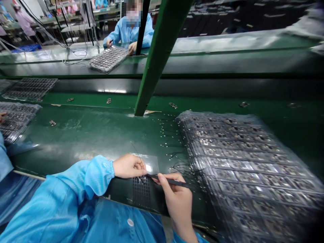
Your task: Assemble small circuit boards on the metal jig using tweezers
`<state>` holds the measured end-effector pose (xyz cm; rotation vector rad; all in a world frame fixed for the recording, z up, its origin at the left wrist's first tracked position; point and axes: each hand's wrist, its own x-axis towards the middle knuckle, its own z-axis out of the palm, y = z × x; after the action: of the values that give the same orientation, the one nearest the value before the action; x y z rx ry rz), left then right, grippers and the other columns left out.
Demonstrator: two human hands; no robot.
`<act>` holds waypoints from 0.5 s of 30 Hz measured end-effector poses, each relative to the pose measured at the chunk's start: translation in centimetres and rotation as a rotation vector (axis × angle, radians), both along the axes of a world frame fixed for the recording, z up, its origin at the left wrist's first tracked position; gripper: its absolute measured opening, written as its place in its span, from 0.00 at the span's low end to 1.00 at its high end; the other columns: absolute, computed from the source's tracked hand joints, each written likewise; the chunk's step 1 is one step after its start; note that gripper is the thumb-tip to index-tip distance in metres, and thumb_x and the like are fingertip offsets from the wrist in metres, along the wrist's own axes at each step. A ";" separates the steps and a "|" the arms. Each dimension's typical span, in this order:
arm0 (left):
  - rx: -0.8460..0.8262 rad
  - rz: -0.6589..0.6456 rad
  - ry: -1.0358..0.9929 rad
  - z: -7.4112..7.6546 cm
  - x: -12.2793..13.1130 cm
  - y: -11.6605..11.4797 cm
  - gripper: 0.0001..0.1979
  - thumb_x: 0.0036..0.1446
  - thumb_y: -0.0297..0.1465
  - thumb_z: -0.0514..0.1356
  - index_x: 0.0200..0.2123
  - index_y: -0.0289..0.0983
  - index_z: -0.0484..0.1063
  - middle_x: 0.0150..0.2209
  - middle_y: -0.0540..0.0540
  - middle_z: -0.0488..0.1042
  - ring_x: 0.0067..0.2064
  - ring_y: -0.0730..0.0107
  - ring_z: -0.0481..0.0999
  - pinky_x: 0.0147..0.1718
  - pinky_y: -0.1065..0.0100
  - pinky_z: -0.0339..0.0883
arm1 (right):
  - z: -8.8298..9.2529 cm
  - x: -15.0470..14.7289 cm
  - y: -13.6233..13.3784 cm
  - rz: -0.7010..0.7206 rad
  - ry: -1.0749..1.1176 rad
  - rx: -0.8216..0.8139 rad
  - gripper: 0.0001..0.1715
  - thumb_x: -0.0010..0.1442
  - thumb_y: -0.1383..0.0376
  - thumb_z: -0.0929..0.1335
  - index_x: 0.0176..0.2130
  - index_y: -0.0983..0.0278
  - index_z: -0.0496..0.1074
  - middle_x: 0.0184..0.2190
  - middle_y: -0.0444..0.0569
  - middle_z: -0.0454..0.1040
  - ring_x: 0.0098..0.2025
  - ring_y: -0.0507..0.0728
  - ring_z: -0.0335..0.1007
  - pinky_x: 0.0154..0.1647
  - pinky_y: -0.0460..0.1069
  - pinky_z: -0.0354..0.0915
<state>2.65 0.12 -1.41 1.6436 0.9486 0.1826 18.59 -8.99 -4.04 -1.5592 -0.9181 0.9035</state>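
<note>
My left hand (pixel 130 166) is closed in a pinch; a thin dark wire (pixel 135 149) rises from between its fingertips. In my right hand (pixel 177 194) is a pair of black tweezers (pixel 178 183), its tip pointing left toward the left fingertips. Just below those fingertips is a small electronic part (pixel 141 180), partly hidden. It lies at the top of a dark grid sheet (pixel 141 195). Behind the hands a clear plastic sheet (pixel 154 162) lies on the green bench (pixel 101 131). Several loose black wires with shiny ends (pixel 174 157) are spread to the right.
Stacked clear trays of circuit parts (pixel 240 158) fill the right side. A slanted green post (pixel 162 57) rises ahead. Small boards (pixel 173 105) lie along a green strip. At left, another person's hand touches a tray (pixel 17 118). Across the bench a co-worker holds a tray (pixel 109 59).
</note>
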 end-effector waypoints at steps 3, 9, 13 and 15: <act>0.031 0.055 0.017 0.0 0.0 0.1 0.04 0.51 0.27 0.61 0.30 0.32 0.73 0.25 0.50 0.73 0.27 0.76 0.71 0.30 0.76 0.66 | -0.3 0.1 -0.3 -0.039 -0.014 0.045 0.19 0.49 0.52 0.73 0.24 0.63 0.69 0.21 0.46 0.72 0.25 0.56 0.73 0.28 0.48 0.69; 0.003 0.151 -0.051 0.1 -0.3 0.3 0.05 0.53 0.29 0.61 0.31 0.31 0.73 0.25 0.49 0.74 0.28 0.76 0.72 0.31 0.75 0.66 | -0.3 -0.3 -0.4 -0.103 0.110 0.061 0.21 0.59 0.50 0.65 0.41 0.65 0.69 0.29 0.50 0.77 0.26 0.56 0.75 0.27 0.51 0.72; 0.027 0.118 -0.068 0.1 -0.5 0.4 0.07 0.53 0.30 0.60 0.33 0.31 0.73 0.27 0.48 0.75 0.30 0.73 0.73 0.32 0.74 0.66 | 0.5 -1.3 0.4 0.064 0.157 0.022 0.23 0.60 0.49 0.63 0.44 0.64 0.69 0.33 0.53 0.79 0.29 0.57 0.76 0.31 0.53 0.74; 0.056 0.094 -0.068 0.2 -0.6 0.5 0.07 0.54 0.30 0.60 0.33 0.32 0.74 0.28 0.48 0.76 0.31 0.73 0.73 0.34 0.73 0.66 | 0.7 -1.7 0.9 0.130 0.131 0.024 0.20 0.56 0.50 0.67 0.40 0.62 0.70 0.32 0.51 0.79 0.29 0.57 0.76 0.31 0.52 0.74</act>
<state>2.00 0.62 -1.21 1.6347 0.9773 0.3298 16.92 -8.07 -3.38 -1.4150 -0.9410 1.0696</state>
